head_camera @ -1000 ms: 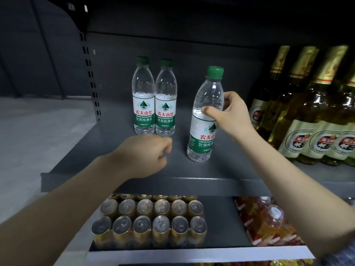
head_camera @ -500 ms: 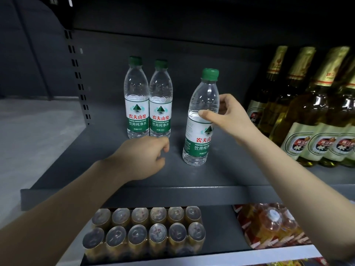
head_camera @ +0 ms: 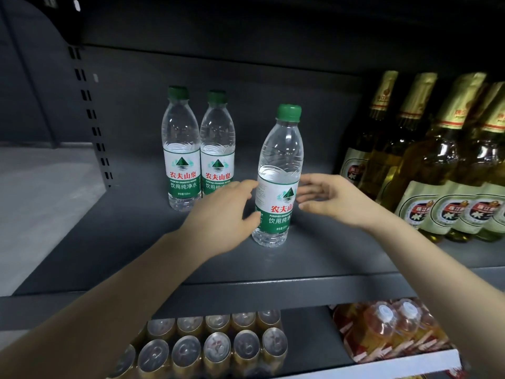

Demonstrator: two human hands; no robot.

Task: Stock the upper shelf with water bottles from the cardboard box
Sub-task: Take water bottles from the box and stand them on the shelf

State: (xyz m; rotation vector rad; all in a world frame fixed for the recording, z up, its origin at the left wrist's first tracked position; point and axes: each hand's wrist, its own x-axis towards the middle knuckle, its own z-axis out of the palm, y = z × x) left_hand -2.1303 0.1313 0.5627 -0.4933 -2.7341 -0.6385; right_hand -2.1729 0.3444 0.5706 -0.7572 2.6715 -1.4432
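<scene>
On upper shelf point(head_camera: 314, 263), third water bottle point(head_camera: 278, 184) stands upright, apart from two at back point(head_camera: 199, 149). Left hand point(head_camera: 221, 214) loosely cups its side; right hand point(head_camera: 330, 198) released, beside it. Careless nudge could topple it; cardboard box unseen.

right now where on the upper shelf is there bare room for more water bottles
Bare shelf lies left of and in front of the two back bottles, and along the front edge. Right of the front bottle, space runs back to the beer bottles, crowded at far right. Both hands flank the front bottle.
</scene>
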